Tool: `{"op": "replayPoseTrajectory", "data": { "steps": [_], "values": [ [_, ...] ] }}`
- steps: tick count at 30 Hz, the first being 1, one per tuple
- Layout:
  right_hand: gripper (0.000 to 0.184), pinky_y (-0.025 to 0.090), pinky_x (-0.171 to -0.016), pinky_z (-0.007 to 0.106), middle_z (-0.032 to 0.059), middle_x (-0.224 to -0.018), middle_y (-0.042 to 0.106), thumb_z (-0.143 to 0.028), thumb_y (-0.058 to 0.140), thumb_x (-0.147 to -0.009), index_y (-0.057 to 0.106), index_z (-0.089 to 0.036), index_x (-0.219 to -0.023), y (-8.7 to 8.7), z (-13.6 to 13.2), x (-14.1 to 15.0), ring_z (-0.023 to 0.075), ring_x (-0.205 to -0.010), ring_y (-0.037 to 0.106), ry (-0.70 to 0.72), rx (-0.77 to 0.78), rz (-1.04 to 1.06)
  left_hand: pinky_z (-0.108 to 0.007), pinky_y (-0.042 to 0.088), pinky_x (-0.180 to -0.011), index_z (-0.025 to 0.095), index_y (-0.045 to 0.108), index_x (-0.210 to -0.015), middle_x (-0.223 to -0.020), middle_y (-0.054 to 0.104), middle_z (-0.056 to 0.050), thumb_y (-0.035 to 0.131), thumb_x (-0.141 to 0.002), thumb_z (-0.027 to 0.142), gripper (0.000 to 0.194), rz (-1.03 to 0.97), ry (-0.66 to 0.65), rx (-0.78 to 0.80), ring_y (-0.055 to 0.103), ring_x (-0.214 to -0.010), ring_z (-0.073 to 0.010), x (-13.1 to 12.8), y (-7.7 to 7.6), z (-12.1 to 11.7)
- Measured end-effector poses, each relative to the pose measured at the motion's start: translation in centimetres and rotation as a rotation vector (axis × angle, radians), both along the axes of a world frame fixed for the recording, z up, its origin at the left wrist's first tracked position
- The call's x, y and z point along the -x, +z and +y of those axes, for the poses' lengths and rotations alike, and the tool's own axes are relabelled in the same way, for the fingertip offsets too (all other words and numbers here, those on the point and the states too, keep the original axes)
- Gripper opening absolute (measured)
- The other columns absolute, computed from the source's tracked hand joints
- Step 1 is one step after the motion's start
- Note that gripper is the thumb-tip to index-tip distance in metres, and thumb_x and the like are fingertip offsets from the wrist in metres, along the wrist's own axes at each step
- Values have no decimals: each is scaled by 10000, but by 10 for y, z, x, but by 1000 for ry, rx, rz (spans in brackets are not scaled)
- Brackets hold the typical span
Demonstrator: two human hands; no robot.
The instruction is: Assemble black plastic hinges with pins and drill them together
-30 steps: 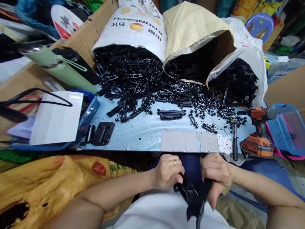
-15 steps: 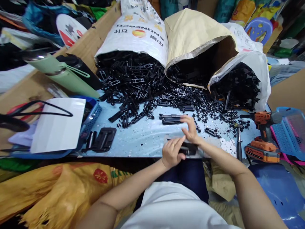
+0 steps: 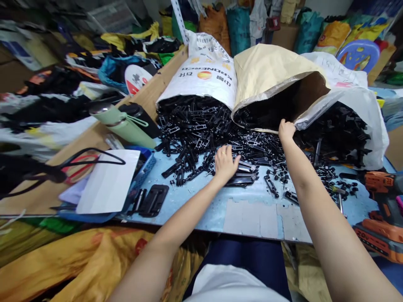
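Here, "KRONERCO" sack (image 3: pixel 197 87) beyond left hand (image 3: pixel 225 164)

white sack (image 3: pixel 197 86): KRONERCO, apparently | orange drill battery (image 3: pixel 382 240): 20V

Loose parts (image 3: pixel 197 119): black throughout; small pins among them silver. Printed sack (image 3: pixel 185 84): white, lettering dark grey and orange, round emblem orange-red and yellow. Middle sack (image 3: pixel 264 69): plain cream. Right-hand sack (image 3: pixel 378 130): white. Worktop (image 3: pixel 192 205): pale blue, flecked white. Flat pads (image 3: pixel 248 218): light grey. Flask (image 3: pixel 130 132): pale green, strap matching. Sheet (image 3: pixel 108 182): plain white. Basket (image 3: pixel 146 170): blue. Drill (image 3: pixel 379 182): orange and black. Floor sack (image 3: pixel 103 253): orange-yellow, red mark.
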State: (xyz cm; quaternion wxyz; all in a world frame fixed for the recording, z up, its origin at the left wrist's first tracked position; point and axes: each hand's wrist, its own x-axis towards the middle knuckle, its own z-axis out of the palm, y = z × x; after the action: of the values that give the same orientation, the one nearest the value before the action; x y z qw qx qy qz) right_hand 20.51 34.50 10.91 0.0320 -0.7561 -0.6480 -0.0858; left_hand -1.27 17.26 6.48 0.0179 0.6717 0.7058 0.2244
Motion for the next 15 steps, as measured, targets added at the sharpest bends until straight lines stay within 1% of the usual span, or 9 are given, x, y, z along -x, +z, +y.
{"op": "replayPoseTrajectory", "data": {
  "steps": [2, 4, 6, 8, 10, 12, 13, 15],
  "values": [
    [373, 439, -745, 294, 253, -1038, 575, -37, 272, -884, 494, -19, -1183, 0, 3, 1, 247, -996, 568, -38, 27, -25, -419, 401, -907, 63, 450, -1229, -1225, 509, -220, 429, -854, 336, 465, -30, 176, 21, 476, -1124, -312, 18, 13, 27],
    [358, 441, -732, 273, 248, -997, 590, -33, 282, -882, 522, -1, -1145, 3, 4, 1, 235, -973, 587, -68, 67, -45, -387, 420, -876, 39, 479, -1183, -1179, 532, -226, 450, -841, 265, 411, -44, 282, 64, 505, -1083, -304, 32, 23, 53],
    [349, 444, -725, 264, 240, -969, 601, -31, 291, -878, 552, 5, -1107, 6, 1, 1, 228, -950, 600, -68, 94, -66, -353, 425, -866, 18, 526, -1119, -1135, 558, -229, 452, -845, 224, 350, -56, 296, 127, 523, -1070, -292, 41, 30, 75],
    [326, 448, -731, 272, 238, -982, 602, -60, 324, -880, 570, 0, -1086, 9, -5, -1, 237, -955, 600, -49, 94, -81, -329, 429, -855, 15, 574, -1043, -1069, 593, -222, 433, -861, 197, 293, -72, 267, 171, 555, -1035, -275, 45, 35, 88],
    [309, 452, -746, 291, 251, -1025, 588, -137, 390, -884, 568, -1, -1097, 10, -12, -3, 259, -983, 587, -26, 90, -95, -317, 434, -841, 28, 607, -982, -1004, 621, -205, 412, -872, 170, 265, -84, 247, 174, 587, -983, -257, 46, 38, 90],
    [332, 451, -758, 310, 276, -1054, 570, -188, 446, -872, 561, 14, -1110, 9, -17, -4, 281, -1002, 573, -6, 86, -102, -315, 437, -834, 48, 620, -957, -976, 634, -185, 407, -876, 160, 254, -85, 249, 149, 601, -953, -245, 46, 41, 81],
    [335, 449, -761, 315, 289, -1057, 565, -179, 453, -866, 561, 26, -1108, 9, -18, -4, 285, -1004, 571, 2, 86, -102, -317, 440, -829, 60, 622, -953, -970, 638, -175, 409, -877, 164, 250, -83, 251, 122, 604, -944, -242, 46, 41, 71],
    [315, 447, -760, 317, 308, -1043, 565, -115, 435, -854, 572, 50, -1086, 9, -18, -2, 285, -997, 574, 17, 89, -96, -323, 453, -801, 88, 626, -945, -942, 648, -149, 418, -880, 193, 242, -86, 227, 34, 613, -905, -237, 43, 37, 42]
  ]
}}
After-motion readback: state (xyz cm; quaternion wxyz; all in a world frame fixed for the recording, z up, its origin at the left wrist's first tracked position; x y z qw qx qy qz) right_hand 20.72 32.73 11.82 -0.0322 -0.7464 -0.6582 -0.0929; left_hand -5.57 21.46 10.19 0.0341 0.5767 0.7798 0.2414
